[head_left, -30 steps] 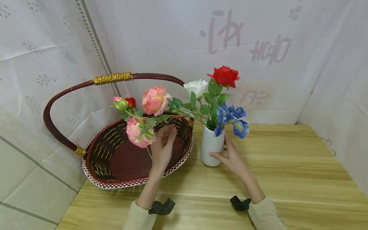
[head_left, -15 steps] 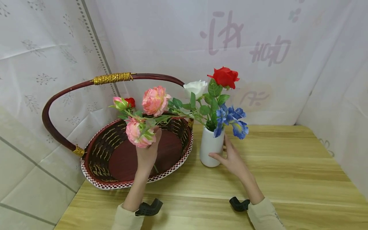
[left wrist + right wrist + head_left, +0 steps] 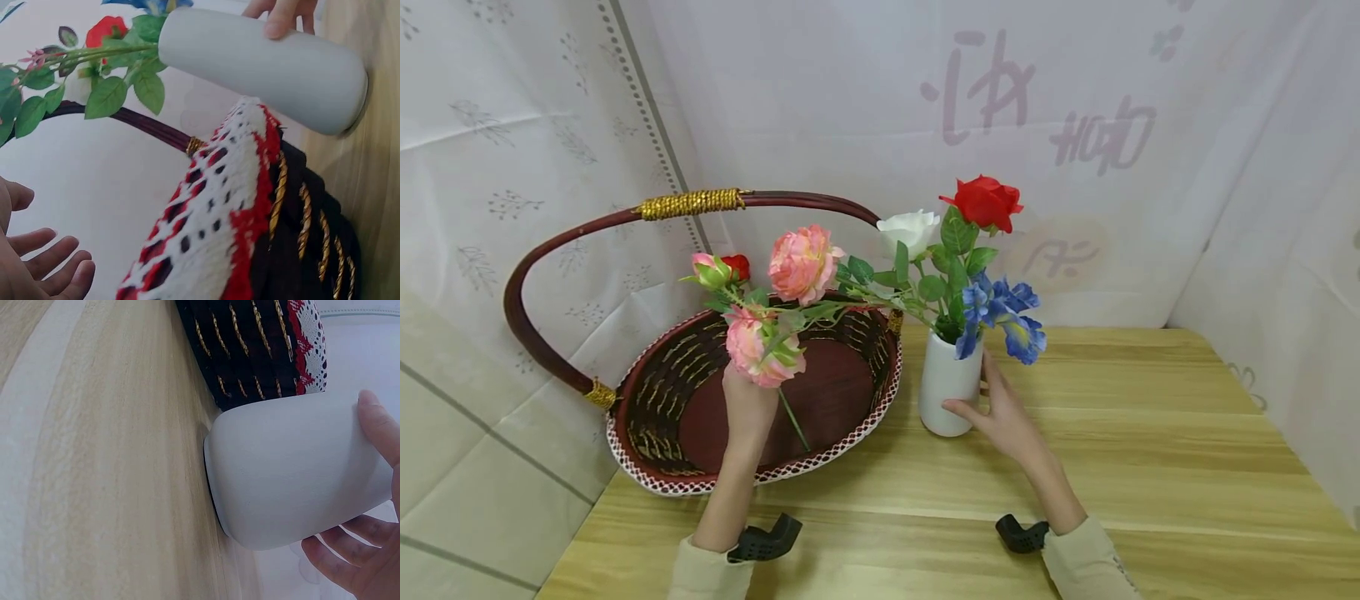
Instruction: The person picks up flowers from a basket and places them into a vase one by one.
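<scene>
My right hand holds a white vase standing on the table, thumb on its near side and fingers around the right side. From its mouth rise a red rose, a white rose and a blue iris. Pink flowers lean left from it over the basket. My left hand is over the basket's left half, its fingertips hidden behind the lower pink bloom. The left wrist view shows that hand's fingers loosely bent, with nothing held.
A dark woven basket with a lace-trimmed rim and a tall arched handle stands left of the vase. A loose green stem end shows over its floor, and a red bloom behind the pink bud. White curtains hang behind the wooden table.
My left hand has moved left and slightly down over the basket, away from the vase, and its fingers have passed behind the lower pink flower. My right hand stays on the vase.
</scene>
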The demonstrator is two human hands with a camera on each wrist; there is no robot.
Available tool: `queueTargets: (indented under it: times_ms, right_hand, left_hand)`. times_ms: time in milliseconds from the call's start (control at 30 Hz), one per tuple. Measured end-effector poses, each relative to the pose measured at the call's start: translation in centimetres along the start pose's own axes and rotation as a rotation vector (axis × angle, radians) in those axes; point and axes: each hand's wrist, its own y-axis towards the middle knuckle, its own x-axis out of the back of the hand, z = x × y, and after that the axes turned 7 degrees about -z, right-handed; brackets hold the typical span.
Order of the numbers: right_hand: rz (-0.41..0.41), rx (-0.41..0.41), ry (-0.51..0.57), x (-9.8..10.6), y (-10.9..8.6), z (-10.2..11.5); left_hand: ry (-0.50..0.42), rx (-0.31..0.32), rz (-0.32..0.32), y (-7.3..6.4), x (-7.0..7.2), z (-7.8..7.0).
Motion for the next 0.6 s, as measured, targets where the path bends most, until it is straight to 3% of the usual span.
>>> queueTargets:
  times_ms: [133,300,400,600]
  right_hand:
    - [0.0,0.0,0.0,-0.1,0.0,0.0]
    - [-0.002,-0.001,0.0,-0.3,0.0,0.0]
    - [-0.006,0.0,0.003,-0.3,0.0,0.0]
    - [-0.008,0.005,0.008,0.0,0.0,0.1]
  left_hand:
    - [-0.147,0.134,0.02,0.6,0.4,0.2]
    - [-0.325,0.244,0.042,1.1,0.9,0.5]
    - [-0.377,0.305,0.062,1.4,1.3,0.4]
    - [-0.395,0.449,0.117,2.5,2.0,0.3]
